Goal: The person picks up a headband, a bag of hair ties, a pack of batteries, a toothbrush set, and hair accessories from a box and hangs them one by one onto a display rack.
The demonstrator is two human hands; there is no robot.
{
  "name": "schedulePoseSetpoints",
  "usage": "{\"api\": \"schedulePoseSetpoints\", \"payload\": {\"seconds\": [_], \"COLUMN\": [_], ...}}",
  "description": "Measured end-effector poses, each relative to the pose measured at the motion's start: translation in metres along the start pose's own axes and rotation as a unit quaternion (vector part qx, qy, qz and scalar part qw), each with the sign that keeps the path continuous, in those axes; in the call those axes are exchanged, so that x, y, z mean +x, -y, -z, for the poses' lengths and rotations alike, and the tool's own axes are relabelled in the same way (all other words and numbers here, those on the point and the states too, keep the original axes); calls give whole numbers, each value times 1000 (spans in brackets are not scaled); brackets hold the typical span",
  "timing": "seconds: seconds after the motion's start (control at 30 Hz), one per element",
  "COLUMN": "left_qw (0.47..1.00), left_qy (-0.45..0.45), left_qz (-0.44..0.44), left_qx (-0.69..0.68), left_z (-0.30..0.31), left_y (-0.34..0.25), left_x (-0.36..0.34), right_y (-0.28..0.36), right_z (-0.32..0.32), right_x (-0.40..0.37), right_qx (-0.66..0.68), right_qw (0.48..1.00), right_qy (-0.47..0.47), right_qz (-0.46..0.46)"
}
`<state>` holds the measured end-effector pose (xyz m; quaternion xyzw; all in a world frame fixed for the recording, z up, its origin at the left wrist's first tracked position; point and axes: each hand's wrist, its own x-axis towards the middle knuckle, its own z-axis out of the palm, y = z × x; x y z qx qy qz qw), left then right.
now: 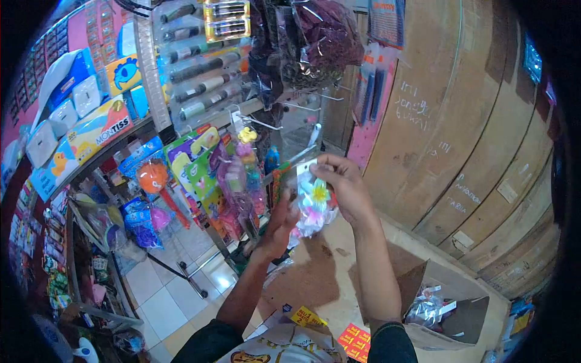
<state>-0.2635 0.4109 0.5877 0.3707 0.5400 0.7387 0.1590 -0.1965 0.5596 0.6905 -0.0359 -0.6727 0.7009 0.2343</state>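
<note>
A clear plastic packet of flower-shaped pieces (pixel 315 206) hangs upright in front of me. White, yellow and pink petals show through the shiny wrap. My right hand (pixel 345 184) pinches the white strip at its top between thumb and fingers. Along the packet's left side, my left hand (pixel 280 227) is raised with its fingers stretched upward, close to or touching the wrap. Its fingertips are partly blurred. Just behind my left hand, a yellow flower item (pixel 247 135) hangs on a display hook (pixel 263 122).
An opened cardboard box (pixel 445 339) with plastic-wrapped items stands at lower right. Hanging goods, including an orange toy (pixel 152 177), crowd the left. Montiss tissue packs (pixel 100 136) fill a shelf. Wooden boards (pixel 448 121) form the right wall. Red promotional stickers (pixel 355 342) lie below.
</note>
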Motion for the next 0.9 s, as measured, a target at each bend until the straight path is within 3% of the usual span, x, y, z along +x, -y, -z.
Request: {"api": "schedulePoseSetpoints", "payload": {"seconds": [0.07,0.17,0.23,0.27,0.37,0.57,0.9], "left_qw": [1000,998,998,993,989,990,990], "left_qy": [-12,24,18,-4,-63,-95,-76], "left_qz": [23,-12,-26,-28,-89,-70,-91], "left_qx": [3,60,45,118,100,75,76], "left_z": [2,25,17,14,6,8,8], "left_y": [9,41,27,15,6,6,6], "left_x": [-9,3,3,1,6,11,17], "right_y": [-9,-13,-10,-13,-8,-5,-14], "right_z": [-4,-15,-21,-21,-30,-39,-36], "right_x": [21,45,55,60,63,70,85], "right_qx": [7,20,33,17,-61,-52,-57], "right_qw": [999,997,997,996,990,985,987], "right_qy": [1,-12,-14,-6,-50,-75,-43], "right_qz": [44,70,71,84,121,144,143]}}
